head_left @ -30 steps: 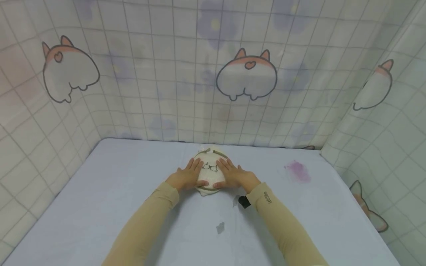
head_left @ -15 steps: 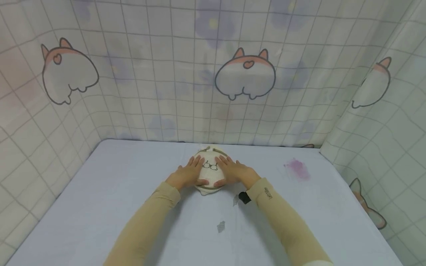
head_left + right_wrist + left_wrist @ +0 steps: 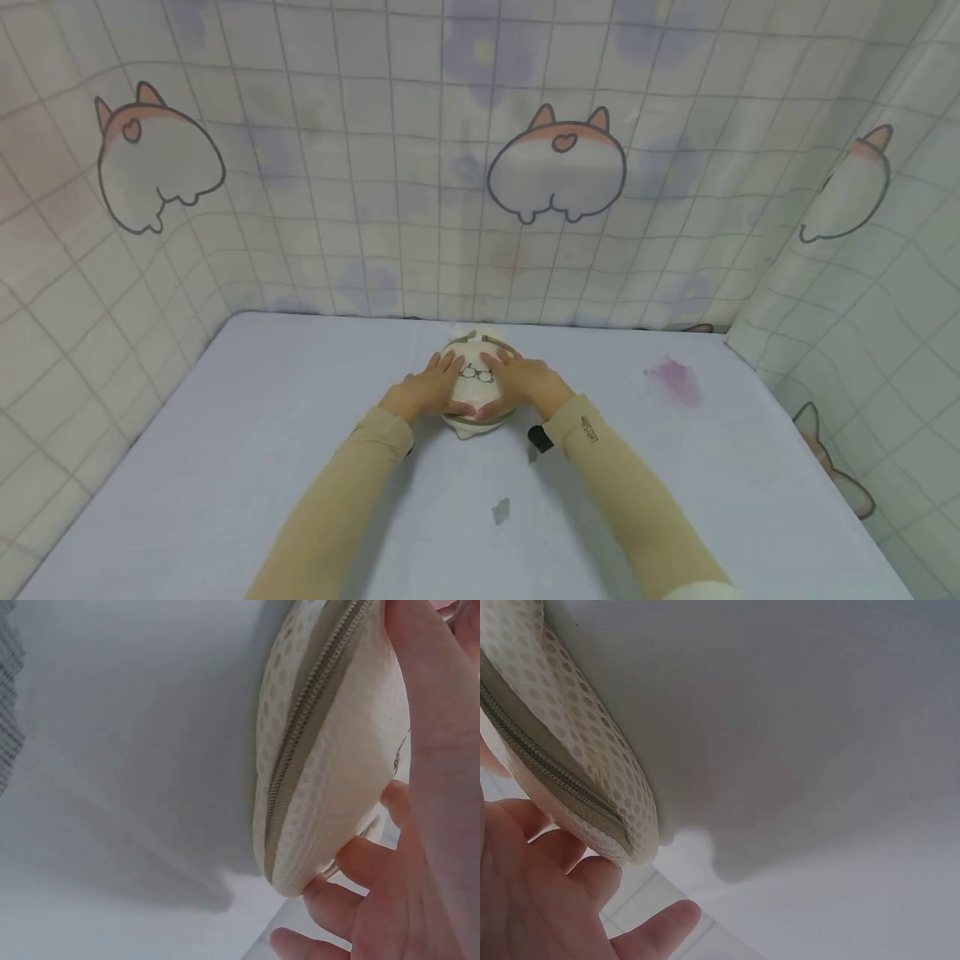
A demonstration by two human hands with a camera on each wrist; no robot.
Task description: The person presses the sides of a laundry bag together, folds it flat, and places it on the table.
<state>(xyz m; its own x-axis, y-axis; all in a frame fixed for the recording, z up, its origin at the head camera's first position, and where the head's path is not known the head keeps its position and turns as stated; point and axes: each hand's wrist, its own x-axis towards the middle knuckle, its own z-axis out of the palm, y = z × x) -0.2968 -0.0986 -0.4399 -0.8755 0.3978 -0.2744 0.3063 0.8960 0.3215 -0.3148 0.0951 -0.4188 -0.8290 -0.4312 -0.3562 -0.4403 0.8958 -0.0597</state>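
Note:
On the far middle of the table lies a rounded cream mesh laundry bag (image 3: 477,396) printed with a pair of glasses. A beige zipper (image 3: 547,765) runs round its side, also visible in the right wrist view. My left hand (image 3: 426,392) rests on the bag's left half, fingers stretched toward the back. My right hand (image 3: 529,387) presses the right half the same way. Both thumbs lie along the near part, tips almost meeting below the print. In the right wrist view, fingertips (image 3: 364,859) touch the puffed edge of the bag.
The table (image 3: 262,450) has a white cover. A grey patch (image 3: 501,510) shows in front of the bag, and a pink stain (image 3: 677,382) is on the right. A patterned curtain (image 3: 360,208) stands along the back and both sides.
My hands have shifted slightly inward on the bag, and the thumb tips have come closer together. The bag stays in place, with the head view moving a little.

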